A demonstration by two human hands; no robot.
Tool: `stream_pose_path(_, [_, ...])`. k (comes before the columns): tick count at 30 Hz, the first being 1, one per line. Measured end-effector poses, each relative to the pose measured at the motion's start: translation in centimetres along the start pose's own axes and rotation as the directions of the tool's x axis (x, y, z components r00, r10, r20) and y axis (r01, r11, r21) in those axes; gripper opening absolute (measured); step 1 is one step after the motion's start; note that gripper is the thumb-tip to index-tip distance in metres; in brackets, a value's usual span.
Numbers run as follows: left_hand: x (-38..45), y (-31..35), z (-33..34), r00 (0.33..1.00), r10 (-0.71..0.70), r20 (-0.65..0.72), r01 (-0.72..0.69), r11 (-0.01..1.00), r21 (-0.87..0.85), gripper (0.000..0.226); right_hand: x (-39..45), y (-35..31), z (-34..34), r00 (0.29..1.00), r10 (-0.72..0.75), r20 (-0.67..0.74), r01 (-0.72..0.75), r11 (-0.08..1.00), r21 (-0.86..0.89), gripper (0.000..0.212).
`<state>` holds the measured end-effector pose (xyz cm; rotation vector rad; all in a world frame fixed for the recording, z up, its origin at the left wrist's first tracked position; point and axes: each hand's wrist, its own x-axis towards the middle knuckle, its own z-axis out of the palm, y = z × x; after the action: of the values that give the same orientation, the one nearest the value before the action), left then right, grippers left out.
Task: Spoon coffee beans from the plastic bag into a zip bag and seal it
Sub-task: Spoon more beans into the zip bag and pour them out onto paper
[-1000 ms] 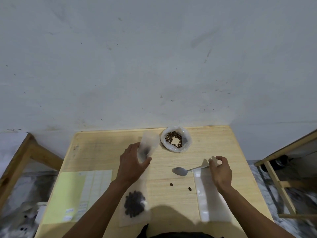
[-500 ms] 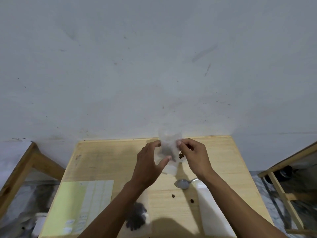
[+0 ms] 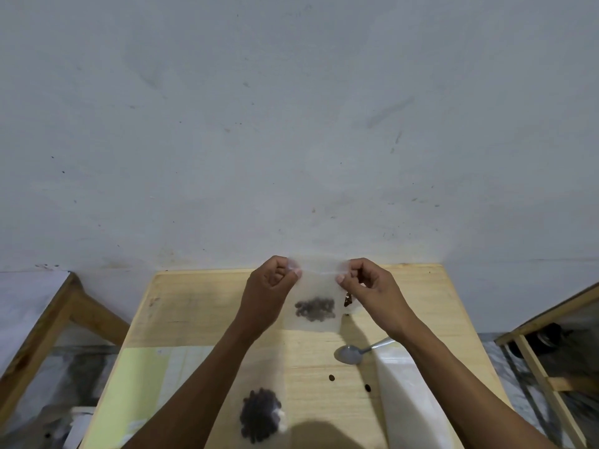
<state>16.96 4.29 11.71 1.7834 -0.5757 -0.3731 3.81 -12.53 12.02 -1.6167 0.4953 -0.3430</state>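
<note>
Dim flat light, soft overall blur, wide-angle edge bending

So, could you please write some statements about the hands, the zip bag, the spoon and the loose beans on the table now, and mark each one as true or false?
1. Both hands pinch the top edge of the zip bag. True: the left hand and the right hand each hold one upper corner.
2. The right hand is holding the spoon. False: the spoon lies on the table, held by no hand.
3. The held zip bag is empty. False: dark coffee beans sit in its lower part.
4. Two loose beans lie on the table near the spoon. True.
5. Another bag with beans lies on the table near the left forearm. True.
</note>
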Motion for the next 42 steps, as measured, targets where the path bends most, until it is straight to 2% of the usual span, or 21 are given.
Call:
stream_pose_path(2, [-0.2,0.0,0.2,0.999,0.03,0.036,-0.032,0.998,0.062,0.009,0.3,-0.4,0.0,1.0,-0.018,0.008,0.019,0.998,-0.066,0.011])
stream_pose_path(4, [-0.7,0.1,0.4,0.993,0.09,0.073,-0.099,0.987,0.129,0.01,0.4,-0.9,0.0,0.995,-0.088,0.046,0.097,0.962,-0.257,0.012])
stream_pose_path(7, [-1.3,0.5,0.7,0.977,0.164,0.138,-0.187,0.966,0.177,0.009,0.5,-1.6,0.3,0.97,-0.184,0.16,0.242,0.793,-0.559,0.01])
stream_pose_path(9, [-1.4,0.7,1.0,0.968,0.194,0.158,-0.224,0.952,0.207,0.007,0.5,-1.9,0.7,0.956,-0.218,0.196,0.293,0.691,-0.66,0.008])
stream_pose_path(12, [-1.4,0.7,1.1,0.964,0.221,0.147,-0.251,0.939,0.234,0.008,0.5,-1.8,1.3,0.951,-0.236,0.199,0.306,0.647,-0.698,0.007])
stream_pose_path(20, [-1.6,0.5,1.1,0.957,0.275,0.091,-0.289,0.922,0.257,0.01,0.3,-1.5,2.4,0.941,-0.278,0.19,0.328,0.626,-0.707,0.005])
stream_pose_path(28, [-1.9,0.3,-0.4,0.986,0.156,0.051,-0.162,0.976,0.148,0.016,0.1,-1.6,1.6,0.925,-0.27,0.266,0.375,0.55,-0.746,0.009])
stream_pose_path(33, [-2.1,-0.2,-2.1,0.997,0.08,-0.01,-0.078,0.991,0.111,0.017,-0.3,-1.3,1.2,0.929,-0.246,0.275,0.369,0.606,-0.704,0.006])
stream_pose_path(38, [-3.1,-0.6,-3.1,1.0,0.022,-0.02,-0.022,0.999,0.026,0.013,-1.3,-2.0,1.4,0.959,-0.217,0.183,0.282,0.799,-0.531,0.016])
stream_pose_path(42, [-4.6,-1.2,-3.4,0.997,-0.039,-0.071,0.036,0.998,-0.048,0.012,-1.9,-1.5,2.8,0.976,-0.155,0.155,0.207,0.888,-0.41,0.02])
